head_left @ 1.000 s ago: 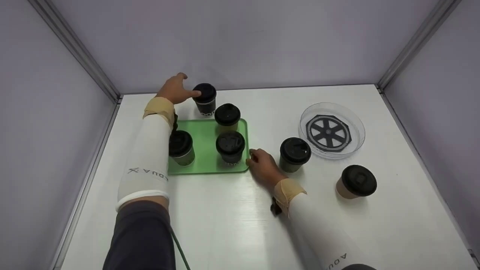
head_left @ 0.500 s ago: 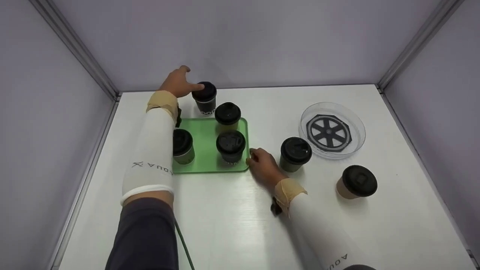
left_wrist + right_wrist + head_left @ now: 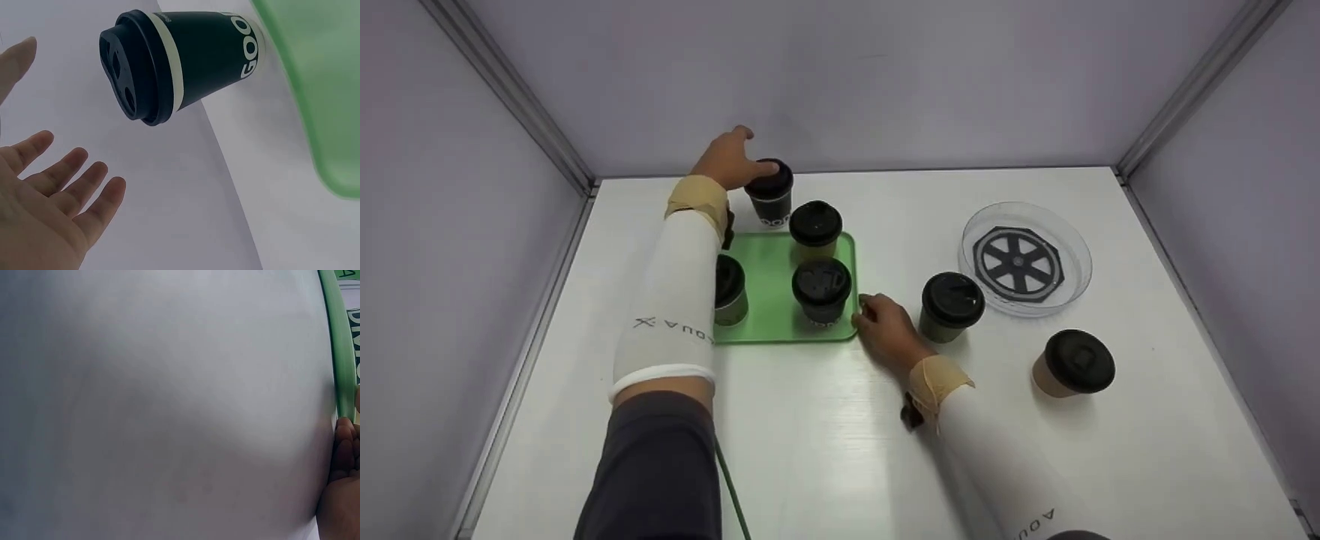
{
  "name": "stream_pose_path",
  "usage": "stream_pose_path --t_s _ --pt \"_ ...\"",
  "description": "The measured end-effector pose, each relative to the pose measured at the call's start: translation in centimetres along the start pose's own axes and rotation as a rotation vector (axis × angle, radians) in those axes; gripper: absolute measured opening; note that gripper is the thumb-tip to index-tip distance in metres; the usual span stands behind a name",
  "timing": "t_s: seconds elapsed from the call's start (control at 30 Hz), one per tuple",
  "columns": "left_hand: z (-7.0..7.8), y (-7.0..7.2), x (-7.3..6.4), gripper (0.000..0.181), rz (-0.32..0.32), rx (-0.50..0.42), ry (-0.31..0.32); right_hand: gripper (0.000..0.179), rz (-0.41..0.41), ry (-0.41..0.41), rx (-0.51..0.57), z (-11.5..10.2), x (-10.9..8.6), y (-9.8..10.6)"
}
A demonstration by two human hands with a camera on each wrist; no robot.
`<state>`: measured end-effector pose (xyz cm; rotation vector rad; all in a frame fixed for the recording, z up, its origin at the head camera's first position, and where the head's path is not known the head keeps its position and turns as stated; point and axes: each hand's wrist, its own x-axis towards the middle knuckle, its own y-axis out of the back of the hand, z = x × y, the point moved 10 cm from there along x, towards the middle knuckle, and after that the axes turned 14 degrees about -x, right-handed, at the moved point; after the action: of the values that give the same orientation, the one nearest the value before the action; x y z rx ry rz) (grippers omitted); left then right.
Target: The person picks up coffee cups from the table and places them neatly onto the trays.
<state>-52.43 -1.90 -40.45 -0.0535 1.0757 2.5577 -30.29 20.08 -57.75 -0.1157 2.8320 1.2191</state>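
My left hand [image 3: 729, 160] is at the far left with fingers spread, beside a black lidded paper cup [image 3: 772, 210] standing behind the green tray [image 3: 769, 307]. The thumb overlaps the lid in the head view. In the left wrist view a gap shows between the open palm [image 3: 45, 208] and that cup [image 3: 208, 53]. My right hand [image 3: 891, 334] pinches the tray's right rim, its fingers curled at the edge [image 3: 341, 354] in the right wrist view. On the tray stand a rear cup [image 3: 815, 225], a front cup [image 3: 821, 291] and a left cup [image 3: 732, 296], partly behind my left forearm.
Right of my right hand stands a lidded cup [image 3: 951, 307], with a brown cup [image 3: 1069, 367] farther right. A clear round dish [image 3: 1076, 285] with a black spoked pattern lies at the back right. Grey walls [image 3: 840, 90] enclose the white table [image 3: 825, 420] at the back and sides.
My left hand and forearm have shifted right and slightly away, closer to the cup behind the tray. The right hand stays at the tray's rim, and the cups keep their places.
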Motion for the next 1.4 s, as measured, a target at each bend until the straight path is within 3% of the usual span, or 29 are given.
stream_pose_path --t_s 0.33,0.57,0.87,1.03,1.17,1.4 --pt "0.6 -2.4 0.7 0.080 -0.039 -0.022 -0.008 0.037 0.024 0.004 -0.048 0.1 -0.5 0.7" --pt "0.7 -3.1 0.5 0.079 -0.039 0.003 -0.021 0.008 0.043 0.018 -0.006 -0.1 -0.6 0.7" --pt "-0.2 -4.0 0.5 0.084 -0.062 0.034 -0.005 0.027 0.030 -0.016 0.046 0.1 -0.7 0.0" --pt "-1.2 -4.6 0.6 0.089 -0.065 0.049 0.005 0.015 0.002 0.003 0.011 0.0 -0.9 -0.6" --pt "-1.8 -4.8 0.8 0.092 -0.054 0.051 0.005 0.010 -0.001 -0.003 0.046 0.0 -0.9 -0.7" --pt "-2.1 -5.0 1.6 0.097 -0.058 0.044 -0.029 0.010 0.016 -0.014 0.058 0.1 -0.9 -0.4"
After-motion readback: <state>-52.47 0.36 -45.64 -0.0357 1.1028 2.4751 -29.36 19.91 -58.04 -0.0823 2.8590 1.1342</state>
